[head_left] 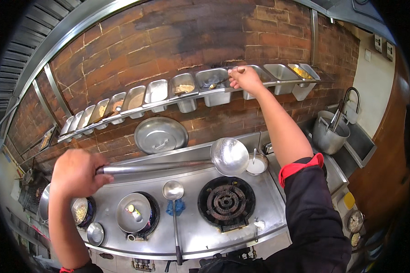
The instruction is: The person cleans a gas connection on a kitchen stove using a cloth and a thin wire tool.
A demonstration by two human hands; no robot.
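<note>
My left hand (75, 172) is closed round the handle of a large steel ladle (159, 167), held level above the stove. Its shiny round bowl (230, 157) hangs over the back of the steel worktop, above and behind a burner. Up at the shelf, my right hand (244, 79) pinches a small spoon (218, 83). The spoon's tip dips into a deep steel container (217, 98) with a little something inside, too small to make out.
More steel ingredient containers (156, 91) line the shelf. Below stand an unoccupied burner (226, 201), a pan (133, 213) with food pieces, another ladle (173, 190), and a bowl of white liquid (257, 164). A round lid (161, 135) leans on the wall. A tall pot (331, 133) stands right.
</note>
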